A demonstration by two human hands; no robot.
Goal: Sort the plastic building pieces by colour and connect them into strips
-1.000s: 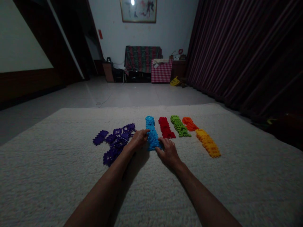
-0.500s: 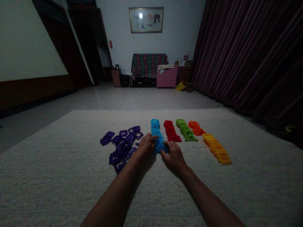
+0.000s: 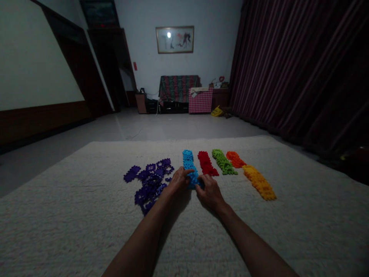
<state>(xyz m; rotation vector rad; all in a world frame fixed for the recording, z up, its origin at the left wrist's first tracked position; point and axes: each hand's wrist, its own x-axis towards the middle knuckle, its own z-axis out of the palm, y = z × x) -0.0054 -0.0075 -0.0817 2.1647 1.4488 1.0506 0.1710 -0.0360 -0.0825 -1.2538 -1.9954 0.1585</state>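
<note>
- Saw purple pieces [image 3: 150,184] in a messy heap on the pale mat [image 3: 72,231], some on top of others.
- Next, saw the left hand [image 3: 180,180] beside the heap, palm down, one finger stretched out over the blue row [image 3: 188,162]. Could not tell about any grip underneath.
- Found the blue row in the middle, on the mat, between both hands, far end in plain sight, near end partly covered.
- Saw the right hand [image 3: 210,190] at the near right corner of the blue row, fingers bent, only a narrow gap left by the thumb. Could not tell if pinching or just touching.
- Just past the right hand, saw the red row [image 3: 206,163].
- Then spotted the green row [image 3: 224,162], slanting.
- After that, saw the short orange row [image 3: 235,159], close to the yellow row's far end.
- Last, saw the yellow row [image 3: 259,184], long, slanting, well apart from both hands.
</note>
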